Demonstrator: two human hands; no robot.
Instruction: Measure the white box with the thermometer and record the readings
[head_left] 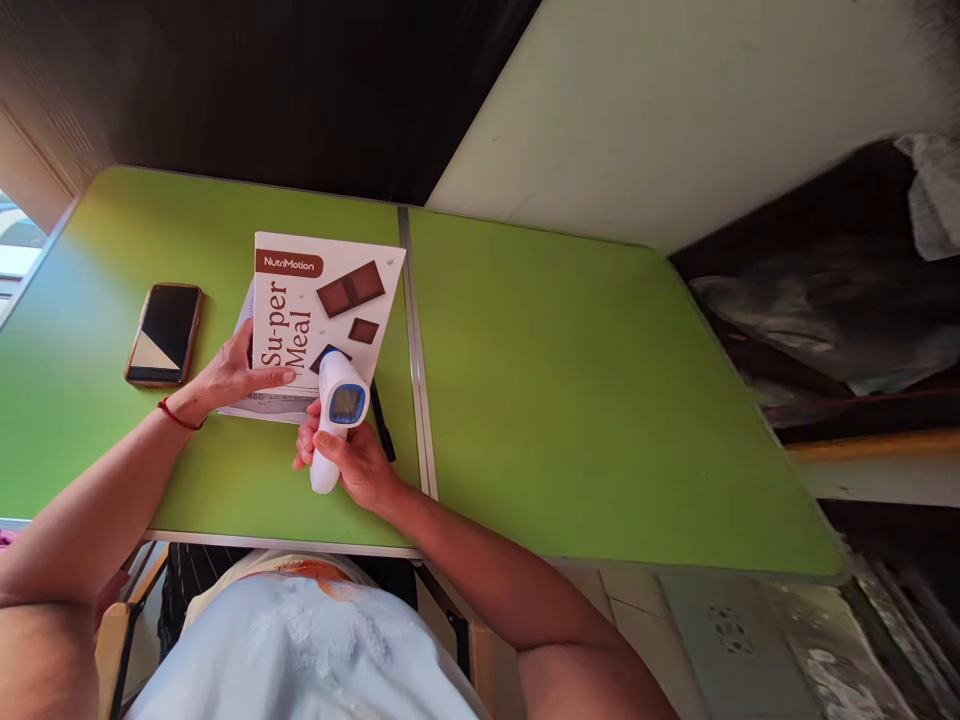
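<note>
My left hand (232, 375) grips the lower left side of a white box (330, 300) printed "NutriMotion Su-per Meal" with pictures of chocolate pieces. The box is tilted up, its printed face toward me. My right hand (360, 460) is wrapped round the handle of a white infrared thermometer (325, 470) with a blue-framed screen. Its head is in front of the box's lower part; whether they touch I cannot tell. Beneath the box lies a printed paper (262, 405), mostly covered. A black pen-like object (384, 425) lies beside my right hand, partly hidden.
A smartphone (165, 333) in a brown case lies on the green folding table (600, 400), left of my left hand. A metal seam (420, 400) divides the tabletop. A pale wall (637, 110) and a dark panel (247, 90) stand behind it. Dark shelving with plastic bags (840, 310) is at right.
</note>
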